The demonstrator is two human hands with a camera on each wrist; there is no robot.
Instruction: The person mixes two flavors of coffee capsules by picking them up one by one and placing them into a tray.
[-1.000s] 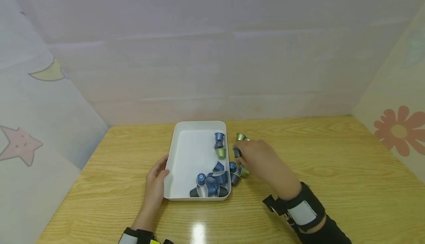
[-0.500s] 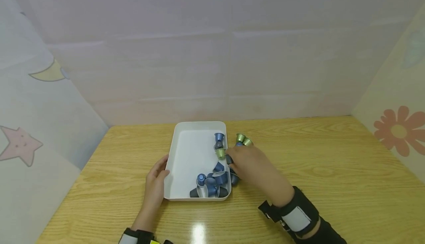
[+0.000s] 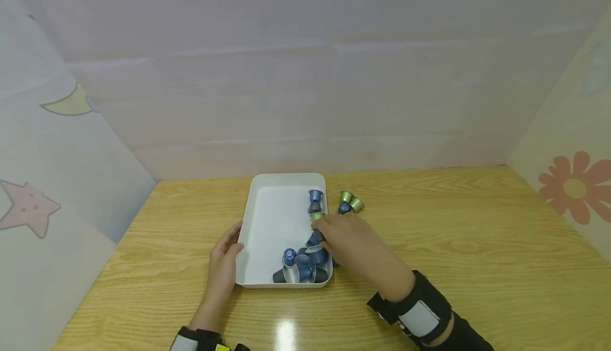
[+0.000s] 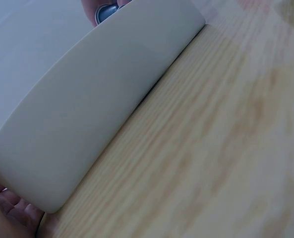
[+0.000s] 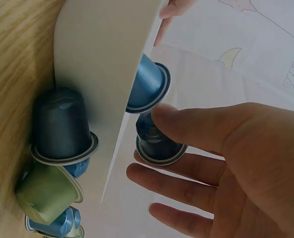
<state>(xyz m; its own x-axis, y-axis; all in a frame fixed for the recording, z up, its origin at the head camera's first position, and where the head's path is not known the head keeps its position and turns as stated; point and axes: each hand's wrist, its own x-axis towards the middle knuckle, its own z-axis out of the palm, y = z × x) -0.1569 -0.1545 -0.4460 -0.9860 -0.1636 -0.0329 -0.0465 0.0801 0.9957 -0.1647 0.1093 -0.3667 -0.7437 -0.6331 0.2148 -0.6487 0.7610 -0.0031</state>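
Note:
In the head view, my left hand (image 3: 222,258) grips the left wall of a white tray (image 3: 272,210), thumb at the rim. My right hand (image 3: 350,239) is over the tray's right edge. Between its thumb and fingertips it pinches a dark coffee capsule (image 5: 156,144), rim downward in the right wrist view, its other fingers spread. Inside the tray, a blue capsule (image 3: 315,195) and a green capsule (image 3: 316,217) lie along the right wall. Several blue and dark capsules are heaped at its near right corner, among them a blue capsule (image 3: 289,256).
Right of the tray, a green capsule (image 3: 356,204) and a blue capsule (image 3: 344,208) lie on the wooden table (image 3: 453,224). The right wrist view shows a dark capsule (image 5: 62,126) against the tray's outer wall. A pale wall (image 3: 305,102) stands behind the table.
My right hand has moved left from the capsules beside the tray to over its right edge, carrying the dark capsule. The left hand and the tray have stayed in place.

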